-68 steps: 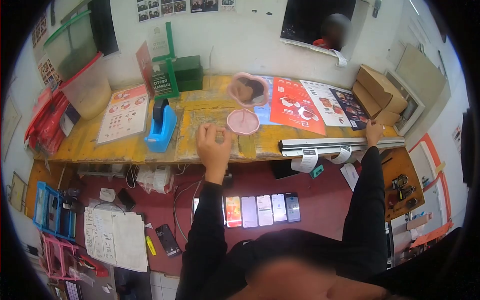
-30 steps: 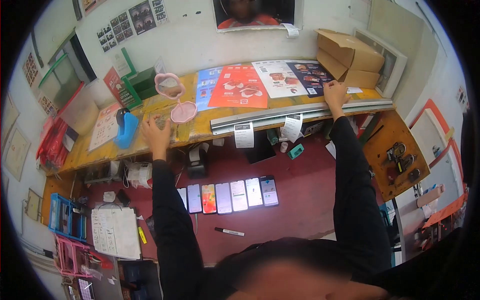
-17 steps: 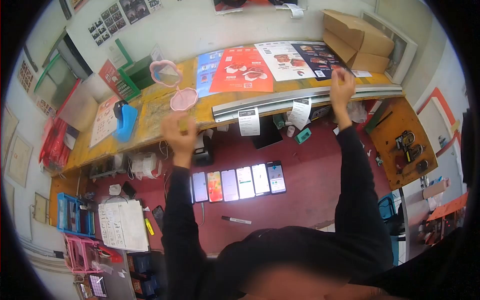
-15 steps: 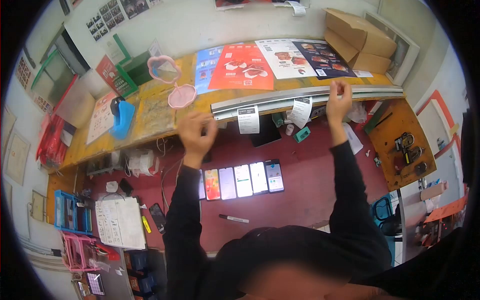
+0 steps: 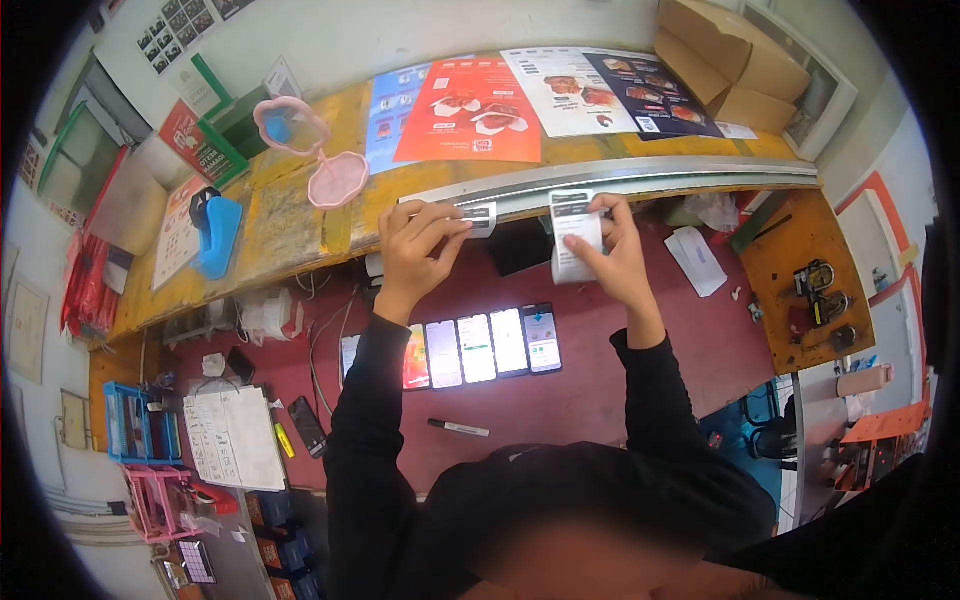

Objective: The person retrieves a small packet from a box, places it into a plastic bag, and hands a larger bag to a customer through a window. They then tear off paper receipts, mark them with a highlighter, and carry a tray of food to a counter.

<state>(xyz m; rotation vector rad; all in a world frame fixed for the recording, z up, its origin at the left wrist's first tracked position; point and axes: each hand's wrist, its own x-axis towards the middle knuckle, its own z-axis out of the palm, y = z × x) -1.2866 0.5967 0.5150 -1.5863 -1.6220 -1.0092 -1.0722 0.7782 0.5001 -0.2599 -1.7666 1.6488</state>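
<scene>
My left hand is closed at the edge of a printed receipt on the front of the metal rail, its fingertips pinching the paper. My right hand grips a second receipt between thumb and fingers. That slip has a dark printed heading and hangs down with its lower end curled, just below the rail. Under my hands, several lit phones lie in a row on the red desk.
On the yellow shelf are a pink mirror, a blue tape dispenser, menu posters and a cardboard box. A marker, a notebook and a dark phone lie on the desk.
Both hands have come to the receipts: my left moved right, my right moved left and down. The two slips hung free on the rail before; now my fingers hold them.
</scene>
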